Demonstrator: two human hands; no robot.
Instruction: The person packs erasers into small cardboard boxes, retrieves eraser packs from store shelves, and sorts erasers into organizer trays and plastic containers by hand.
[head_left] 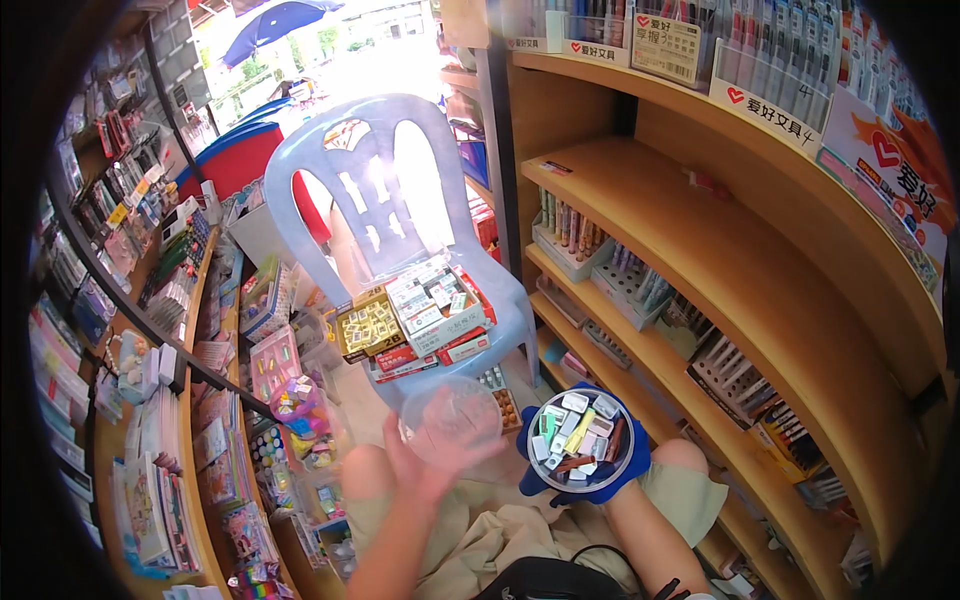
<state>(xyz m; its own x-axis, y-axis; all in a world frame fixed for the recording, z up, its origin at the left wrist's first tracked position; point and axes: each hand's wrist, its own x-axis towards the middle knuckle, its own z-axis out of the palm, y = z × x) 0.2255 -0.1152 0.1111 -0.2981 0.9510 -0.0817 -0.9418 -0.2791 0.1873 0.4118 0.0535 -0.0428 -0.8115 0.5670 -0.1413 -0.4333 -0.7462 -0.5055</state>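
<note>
My left hand (425, 450), slightly blurred, holds a clear round plastic lid (462, 415); its fingers show through the plastic. To its right, my right hand (625, 495) supports a round clear tub (533, 470) from below, with a blue cloth or glove (640, 425) around it hiding most of the fingers. Small pencil sharpeners (575, 432) in white, green, yellow and brown fill the tub. In front of me a light blue plastic chair (300, 235) carries a yellow box of erasers (368, 330) and a white box (435, 300) with small pieces on top.
Wooden shelves (700, 210) curve along my right, holding pens and pencils in trays (570, 250). A crowded stationery rack (170, 340) stands on the left. Below the chair's front edge is a small box of round brown items (507, 408). Bright daylight enters behind the chair.
</note>
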